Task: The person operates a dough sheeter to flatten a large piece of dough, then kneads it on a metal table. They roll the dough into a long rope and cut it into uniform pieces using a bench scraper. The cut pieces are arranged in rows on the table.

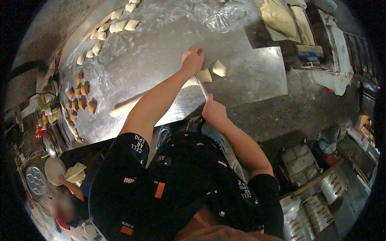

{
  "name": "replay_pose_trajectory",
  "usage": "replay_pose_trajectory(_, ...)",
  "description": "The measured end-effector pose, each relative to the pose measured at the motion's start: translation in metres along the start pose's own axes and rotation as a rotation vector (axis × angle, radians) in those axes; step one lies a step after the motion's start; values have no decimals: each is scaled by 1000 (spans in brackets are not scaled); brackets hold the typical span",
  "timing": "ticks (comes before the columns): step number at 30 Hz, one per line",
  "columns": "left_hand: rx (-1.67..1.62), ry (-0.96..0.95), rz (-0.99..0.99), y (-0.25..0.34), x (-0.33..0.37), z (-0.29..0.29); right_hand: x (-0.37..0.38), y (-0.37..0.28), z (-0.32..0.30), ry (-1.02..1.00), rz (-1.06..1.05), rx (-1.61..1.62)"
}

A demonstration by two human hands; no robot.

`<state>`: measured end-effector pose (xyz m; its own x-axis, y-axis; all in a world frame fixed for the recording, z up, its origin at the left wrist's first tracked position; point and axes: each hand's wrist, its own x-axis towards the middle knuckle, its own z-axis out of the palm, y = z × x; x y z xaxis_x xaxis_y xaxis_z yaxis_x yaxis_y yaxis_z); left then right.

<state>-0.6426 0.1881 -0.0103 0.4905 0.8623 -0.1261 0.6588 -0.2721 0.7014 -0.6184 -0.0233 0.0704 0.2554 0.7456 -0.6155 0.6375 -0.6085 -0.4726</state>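
Observation:
A long pale dough roll (125, 107) lies along the near side of the metal tabletop (161, 52), partly hidden under my left forearm. My right hand (214, 110) grips a knife (202, 86), whose blade crosses the roll near its right end. Just right of the blade is a short dough piece (206, 75), and a separate cut piece (219, 68) sits beyond it. On the far side of the roll, my left hand (193, 59) is closed with its fingers curled. Whether anything is inside those fingers is hidden.
Pale dough pieces (120, 26) spread at the far left, with brown pieces (82, 103) nearer. A large dough mass (278, 18) lies at the far right. At the lower left, another person's hand (62, 179) is by a round board (55, 171). Metal containers (317, 211) stand lower right.

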Motion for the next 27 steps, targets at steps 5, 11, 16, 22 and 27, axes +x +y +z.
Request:
replay_pose_trajectory(5,-21,155,189,35,18,-39,30,4,21,233,-131,33)
replay_pose_trajectory(11,-262,-48,-157,20,-13,-72,-18,-34,0,-50,-60,19)
replay_pose_trajectory(16,-114,-130,-195,-30,-21,-47,-17,-42,16,-89,-15,30)
replay_pose_trajectory(22,-7,132,13,-30,10,-62,41,-26,60,237,-228,-6)
replay_pose_trajectory(27,-266,199,61,-13,-16,-110,2,-55,35,142,-267,45)
